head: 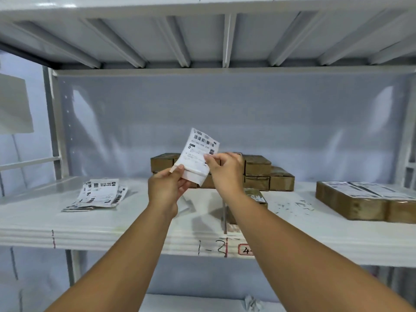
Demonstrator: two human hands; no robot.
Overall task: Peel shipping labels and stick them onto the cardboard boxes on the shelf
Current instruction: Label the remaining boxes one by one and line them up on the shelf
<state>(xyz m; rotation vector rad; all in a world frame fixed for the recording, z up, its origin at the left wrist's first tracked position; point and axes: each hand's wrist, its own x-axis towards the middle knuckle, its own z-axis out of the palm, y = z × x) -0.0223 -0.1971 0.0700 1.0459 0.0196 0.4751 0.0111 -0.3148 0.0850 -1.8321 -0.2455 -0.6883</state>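
Both hands hold one white shipping label (pixel 198 149) up in front of the shelf, printed side toward me. My left hand (pixel 167 188) pinches its lower left corner and the backing paper that curls off below. My right hand (pixel 224 170) pinches the label's right edge. Behind the hands, a stack of plain brown cardboard boxes (pixel 258 172) stands at the back of the shelf. A small box (pixel 255 195) lies just under my right wrist, mostly hidden. Two boxes with labels on top (pixel 360 199) sit at the right.
A loose pile of printed labels (pixel 99 194) lies on the left of the white shelf board (pixel 67 226). Bits of torn paper (pixel 295 206) lie right of centre. The upper shelf's underside (pixel 202 37) hangs overhead. A crumpled paper (pixel 253 304) lies on the level below.
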